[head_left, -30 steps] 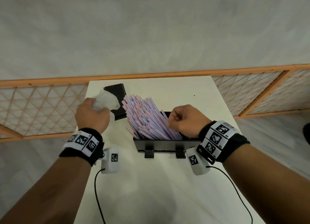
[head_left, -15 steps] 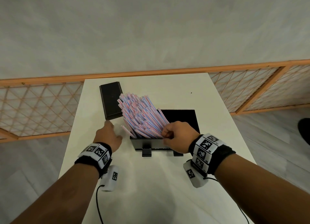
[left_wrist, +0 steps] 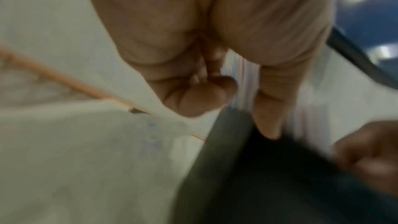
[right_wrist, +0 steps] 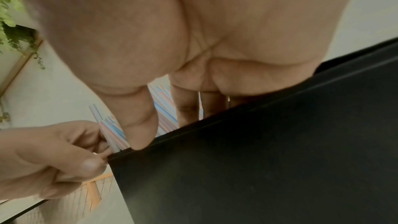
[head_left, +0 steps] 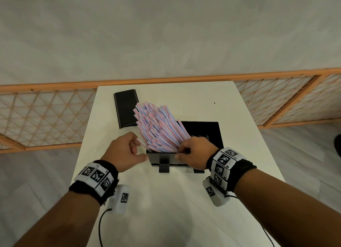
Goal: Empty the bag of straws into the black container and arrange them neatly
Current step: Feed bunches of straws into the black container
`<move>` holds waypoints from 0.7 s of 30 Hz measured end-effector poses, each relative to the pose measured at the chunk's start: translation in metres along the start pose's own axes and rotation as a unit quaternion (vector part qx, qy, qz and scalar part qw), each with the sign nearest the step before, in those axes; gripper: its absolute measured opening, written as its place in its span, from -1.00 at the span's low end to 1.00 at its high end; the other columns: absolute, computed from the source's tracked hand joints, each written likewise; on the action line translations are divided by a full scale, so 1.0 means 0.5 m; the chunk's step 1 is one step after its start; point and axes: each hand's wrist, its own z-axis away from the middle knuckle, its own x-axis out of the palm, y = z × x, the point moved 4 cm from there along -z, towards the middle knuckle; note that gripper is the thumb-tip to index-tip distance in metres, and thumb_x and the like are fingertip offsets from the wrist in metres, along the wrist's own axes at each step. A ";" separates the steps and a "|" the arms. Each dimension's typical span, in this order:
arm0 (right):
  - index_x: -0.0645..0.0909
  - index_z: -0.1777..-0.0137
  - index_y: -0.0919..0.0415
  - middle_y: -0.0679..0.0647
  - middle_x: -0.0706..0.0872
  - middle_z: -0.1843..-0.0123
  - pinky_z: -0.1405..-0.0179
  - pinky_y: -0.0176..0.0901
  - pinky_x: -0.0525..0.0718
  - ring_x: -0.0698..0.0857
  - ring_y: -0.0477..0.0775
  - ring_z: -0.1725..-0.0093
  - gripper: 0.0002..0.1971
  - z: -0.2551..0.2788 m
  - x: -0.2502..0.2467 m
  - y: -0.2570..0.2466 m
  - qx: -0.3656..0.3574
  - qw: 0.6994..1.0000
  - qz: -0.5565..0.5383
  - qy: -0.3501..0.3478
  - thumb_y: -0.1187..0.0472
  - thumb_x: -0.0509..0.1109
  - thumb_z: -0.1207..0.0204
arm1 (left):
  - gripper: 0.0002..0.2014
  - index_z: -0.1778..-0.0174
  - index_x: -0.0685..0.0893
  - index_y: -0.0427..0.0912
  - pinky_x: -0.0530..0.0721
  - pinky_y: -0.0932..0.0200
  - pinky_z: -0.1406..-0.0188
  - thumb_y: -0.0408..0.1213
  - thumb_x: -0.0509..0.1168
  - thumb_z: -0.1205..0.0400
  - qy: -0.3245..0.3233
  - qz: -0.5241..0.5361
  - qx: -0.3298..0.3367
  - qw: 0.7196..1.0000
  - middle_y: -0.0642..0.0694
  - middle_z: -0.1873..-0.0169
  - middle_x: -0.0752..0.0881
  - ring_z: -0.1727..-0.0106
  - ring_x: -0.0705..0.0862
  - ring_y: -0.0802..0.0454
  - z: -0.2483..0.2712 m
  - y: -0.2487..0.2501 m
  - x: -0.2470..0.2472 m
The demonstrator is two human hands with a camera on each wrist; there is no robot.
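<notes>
Straws [head_left: 158,128] in black container [head_left: 203,130], no legible writing

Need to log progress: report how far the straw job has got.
Done: straws are in the black container. In hand: right hand holds the bundle's base; left hand touches the container's near corner. Left: the straws lean and fan out, so they need straightening.

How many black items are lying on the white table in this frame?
2: the black container near the table's middle, holding the leaning straws, and a flat black lid lying behind it to the left. Anything under the arms is hidden.
</notes>
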 end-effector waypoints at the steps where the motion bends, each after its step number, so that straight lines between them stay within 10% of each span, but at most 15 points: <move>1: 0.74 0.01 0.11 0.02 0.77 0.07 0.16 -0.23 0.67 0.73 0.02 0.08 -0.70 -0.001 0.000 0.001 0.001 1.000 0.006 0.001 -0.13 0.44 -0.55 | -0.66 0.10 0.65 -0.16 0.67 0.07 0.43 -0.30 0.70 -0.39 -0.022 0.057 -0.001 0.998 -0.08 0.38 0.67 0.40 0.63 0.02 0.010 0.008 0.009; 8: 0.70 0.14 0.12 -0.03 0.69 0.24 0.38 -0.31 0.46 0.64 -0.07 0.26 -0.67 -0.005 0.004 0.004 -0.006 1.000 0.007 0.011 -0.15 0.38 -0.60 | -0.47 0.31 0.64 -0.39 0.75 0.04 0.50 0.09 0.45 -0.62 0.035 0.143 -0.019 0.989 -0.18 0.54 0.64 0.53 0.64 -0.03 0.033 0.065 0.036; 21: 0.71 0.17 0.05 -0.06 0.75 0.25 0.18 -0.26 0.61 0.70 -0.07 0.22 -0.80 -0.006 0.008 0.001 -0.043 0.997 -0.038 0.060 -0.05 0.44 -0.58 | -0.42 0.43 0.66 -0.31 0.83 -0.23 0.17 0.05 0.20 -0.79 0.077 0.078 0.010 0.994 -0.24 0.50 0.75 0.44 0.77 -0.18 0.029 0.092 0.040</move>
